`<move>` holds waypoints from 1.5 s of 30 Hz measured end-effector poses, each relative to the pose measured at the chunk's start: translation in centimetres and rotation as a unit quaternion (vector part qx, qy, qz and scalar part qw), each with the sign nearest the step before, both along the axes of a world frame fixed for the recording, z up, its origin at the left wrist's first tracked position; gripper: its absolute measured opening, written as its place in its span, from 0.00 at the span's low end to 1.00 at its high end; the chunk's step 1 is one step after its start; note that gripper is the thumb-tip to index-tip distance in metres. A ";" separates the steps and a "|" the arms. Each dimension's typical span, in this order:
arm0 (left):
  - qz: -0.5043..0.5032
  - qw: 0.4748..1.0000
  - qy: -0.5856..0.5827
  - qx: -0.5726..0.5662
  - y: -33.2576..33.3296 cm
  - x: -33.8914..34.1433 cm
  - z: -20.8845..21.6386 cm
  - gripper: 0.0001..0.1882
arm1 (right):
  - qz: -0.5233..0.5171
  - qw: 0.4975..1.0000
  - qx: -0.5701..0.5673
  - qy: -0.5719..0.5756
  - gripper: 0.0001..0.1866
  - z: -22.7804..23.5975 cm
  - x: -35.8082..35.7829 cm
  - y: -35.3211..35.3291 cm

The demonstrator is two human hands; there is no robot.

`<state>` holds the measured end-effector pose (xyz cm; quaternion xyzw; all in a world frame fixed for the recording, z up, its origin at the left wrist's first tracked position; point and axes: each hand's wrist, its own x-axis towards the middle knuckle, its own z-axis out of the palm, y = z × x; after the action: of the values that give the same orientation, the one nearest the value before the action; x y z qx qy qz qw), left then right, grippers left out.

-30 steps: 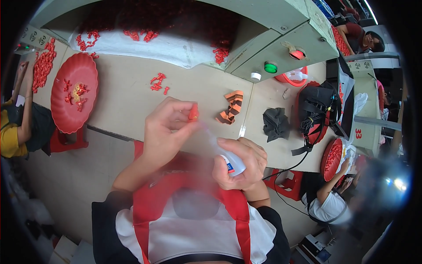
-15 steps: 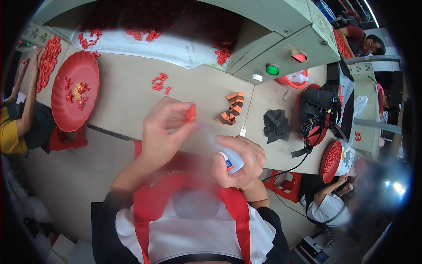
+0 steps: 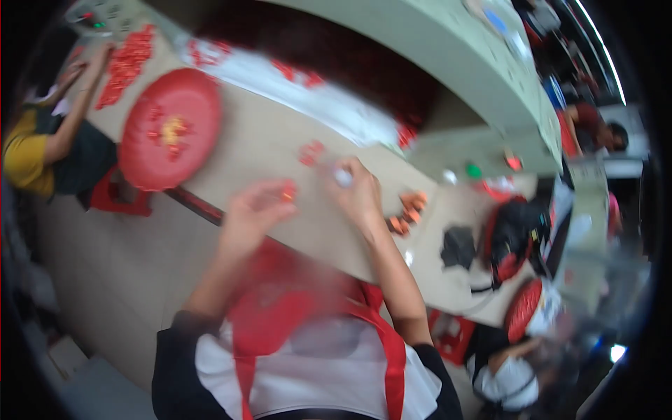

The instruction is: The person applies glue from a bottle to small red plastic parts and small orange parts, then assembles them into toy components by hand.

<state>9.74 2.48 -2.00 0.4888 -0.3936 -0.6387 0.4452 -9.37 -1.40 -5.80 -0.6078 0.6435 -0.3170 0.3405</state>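
My left hand (image 3: 253, 208) pinches a small red piece (image 3: 288, 190) between thumb and fingertips, held above the beige table. My right hand (image 3: 362, 197) is closed around a small white squeeze bottle (image 3: 342, 178), reaching farther forward than the left. Just beyond the bottle, several small red pieces (image 3: 311, 152) lie on the tabletop. Motion blurs both hands and the pieces, so the exact shape of the held piece cannot be made out. Most of the bottle is hidden by my fingers.
A red scalloped dish (image 3: 143, 140) with red and yellow pieces stands at left. A green-grey machine housing (image 3: 420, 49) arches over the far side. Right of my hands lie an orange-and-black strip (image 3: 409, 213), a dark cloth (image 3: 458, 246) and a black bag (image 3: 514, 234). Co-workers sit at both sides.
My right hand has carried the bottle forward, away from my left hand, toward the loose red pieces. My left hand keeps its red piece. The whole view has turned.
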 end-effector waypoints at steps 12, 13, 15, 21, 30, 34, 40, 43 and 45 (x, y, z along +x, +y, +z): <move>-0.058 0.986 0.159 0.010 0.7 -2.4 -0.1 0.16 | 0.117 0.979 -0.118 0.115 0.07 -0.1 -0.9 0.0; -0.028 0.987 0.155 0.009 0.6 -2.3 0.1 0.16 | 0.130 0.979 -0.119 0.100 0.08 -0.3 -0.6 -0.1; 0.017 0.989 0.144 0.011 -0.1 -1.5 -0.1 0.15 | 0.126 0.973 -0.105 0.162 0.08 -1.0 0.1 -0.4; 0.110 0.986 0.116 -0.037 -0.4 1.1 1.0 0.15 | 0.075 0.979 -0.136 0.129 0.11 -1.2 0.5 -1.5; 0.030 0.987 0.156 0.001 -0.8 -1.0 -0.7 0.16 | -0.041 0.995 -0.061 0.066 0.11 -1.1 -1.6 -0.1; 0.005 0.989 0.148 0.014 -0.4 -1.4 0.5 0.16 | 0.048 0.985 -0.039 0.164 0.11 -1.6 0.6 -1.2; -0.044 0.991 0.122 0.015 0.2 -2.9 -0.1 0.17 | -0.017 0.940 0.133 -0.315 0.10 3.6 -3.4 2.3; -0.085 0.988 0.125 0.002 0.1 -5.0 0.4 0.18 | -0.053 0.879 0.074 -0.468 0.10 4.9 -4.8 5.3; -0.095 0.988 0.121 -0.020 0.2 -6.1 0.7 0.18 | -0.058 0.864 0.058 -0.496 0.10 5.0 -4.9 6.4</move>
<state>3.61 2.69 -1.27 0.3589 -0.3944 -0.7246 0.4365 -14.26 4.99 -0.81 -0.3107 0.4411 -0.5583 0.6303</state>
